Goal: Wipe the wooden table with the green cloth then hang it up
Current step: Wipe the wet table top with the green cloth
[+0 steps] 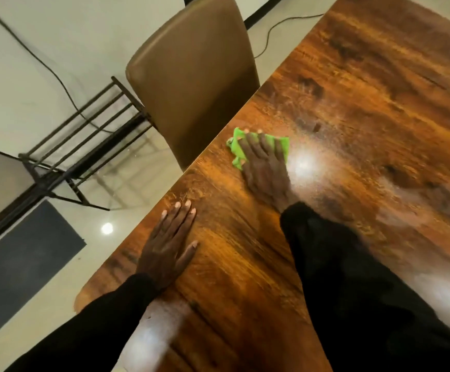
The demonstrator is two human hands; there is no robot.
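the right hand [265,167] lies flat, palm down, on the green cloth [235,142], fingers straight and slightly spread, pointing toward 11 o'clock; its black sleeve runs back toward 5 o'clock. the cloth sits bunched on the wooden table [366,103] near its left edge, showing beyond the fingertips and on both sides of the fingers. the left hand [168,242], at 7 o'clock from the cloth, presses flat on bare wood, fingers together, thumb out. a tan leather chair [191,76] stands at 11 o'clock, just beside the table edge.
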